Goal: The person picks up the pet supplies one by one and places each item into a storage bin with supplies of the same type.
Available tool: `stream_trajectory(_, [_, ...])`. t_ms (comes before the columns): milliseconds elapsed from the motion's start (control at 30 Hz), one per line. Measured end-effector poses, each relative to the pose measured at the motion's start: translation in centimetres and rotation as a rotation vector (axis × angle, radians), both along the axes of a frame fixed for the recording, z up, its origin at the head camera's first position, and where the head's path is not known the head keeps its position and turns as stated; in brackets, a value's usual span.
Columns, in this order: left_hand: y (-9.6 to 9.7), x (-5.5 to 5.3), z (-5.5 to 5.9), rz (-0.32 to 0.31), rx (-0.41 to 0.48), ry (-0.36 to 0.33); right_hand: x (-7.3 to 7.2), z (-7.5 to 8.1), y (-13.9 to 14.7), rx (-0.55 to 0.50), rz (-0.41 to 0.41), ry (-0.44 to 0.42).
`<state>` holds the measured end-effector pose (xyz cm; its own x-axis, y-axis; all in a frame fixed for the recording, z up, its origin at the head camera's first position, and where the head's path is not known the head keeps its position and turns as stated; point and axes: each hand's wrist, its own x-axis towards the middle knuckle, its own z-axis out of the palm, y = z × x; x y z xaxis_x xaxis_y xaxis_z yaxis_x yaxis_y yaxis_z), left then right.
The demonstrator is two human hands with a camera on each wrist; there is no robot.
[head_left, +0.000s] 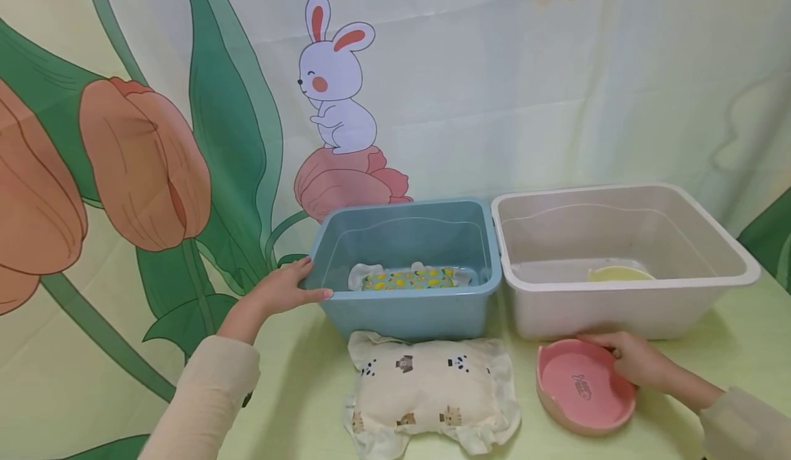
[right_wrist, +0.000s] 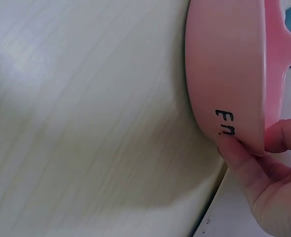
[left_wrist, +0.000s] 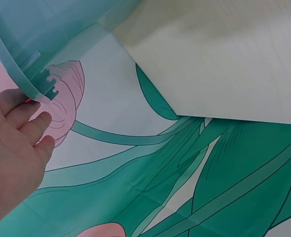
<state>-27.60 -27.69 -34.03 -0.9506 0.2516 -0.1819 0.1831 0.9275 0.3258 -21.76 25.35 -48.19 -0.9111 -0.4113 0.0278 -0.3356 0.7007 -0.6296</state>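
Tabletop (head_left: 284, 384) carries the lot. White bin (head_left: 618, 309) on my right, blue bin (head_left: 420, 314) just beside it; the blue one's near-left corner is right at my left fingers (left_wrist: 34, 129). Ruffled pillow (head_left: 435, 388) lies in front of the blue bin. Pink bowl (head_left: 583, 388) is right of the pillow, in front of the white bin, its rim between my right fingers (right_wrist: 241, 160). Left fingers: spread wide, touching the blue rim, thumb on the front edge. Right fingers: pinching the bowl's wall, thumb inside, others outside.
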Motion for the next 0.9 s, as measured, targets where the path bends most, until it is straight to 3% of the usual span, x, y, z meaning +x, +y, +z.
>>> stream_trajectory(400, [0.2, 0.3, 0.3, 0.008, -0.01, 0.0, 1.2, 1.4, -0.5, 0.043, -0.029, 0.072])
stream_trajectory(900, [0.3, 0.2, 0.4, 0.015, -0.015, -0.002, 1.8, 4.3, -0.7, 0.074, 0.003, 0.07])
